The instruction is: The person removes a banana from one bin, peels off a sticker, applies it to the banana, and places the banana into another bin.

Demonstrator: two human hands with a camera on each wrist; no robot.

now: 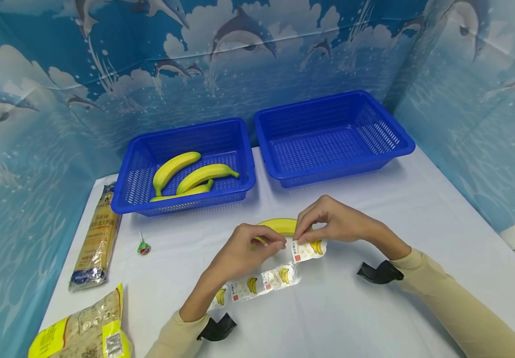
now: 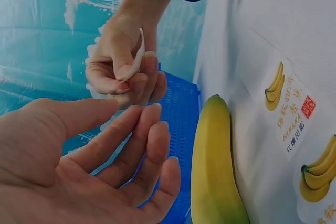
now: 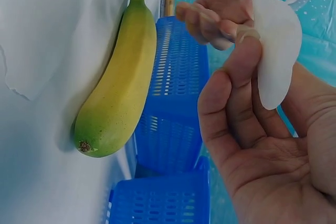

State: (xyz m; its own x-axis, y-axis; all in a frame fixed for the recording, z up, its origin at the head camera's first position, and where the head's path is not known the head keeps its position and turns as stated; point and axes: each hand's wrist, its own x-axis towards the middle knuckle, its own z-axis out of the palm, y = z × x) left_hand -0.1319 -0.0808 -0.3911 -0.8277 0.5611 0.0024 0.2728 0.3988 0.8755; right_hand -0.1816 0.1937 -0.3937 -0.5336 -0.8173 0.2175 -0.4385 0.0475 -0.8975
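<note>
Right hand, thumb and fingertips pinched together on one banana-printed label, curled, its white side showing in the right wrist view. Left hand just to the left, fingers loosely bent and thumb tip close to index tip; any grip on the label's edge not discernible. On the white table, just beneath and near the left hand, a strip of matching labels, printed side up. Slightly beyond both hands, a single banana, yellow with green ends, lying on the table and partly hidden by fingers in the head view. At far left, a blue mesh basket with three more bananas inside; at far right, a second blue basket, just beside the first. Along the left side, from far to near: a long golden packet, a small wrapped lollipop and a yellow-edged bag.
</note>
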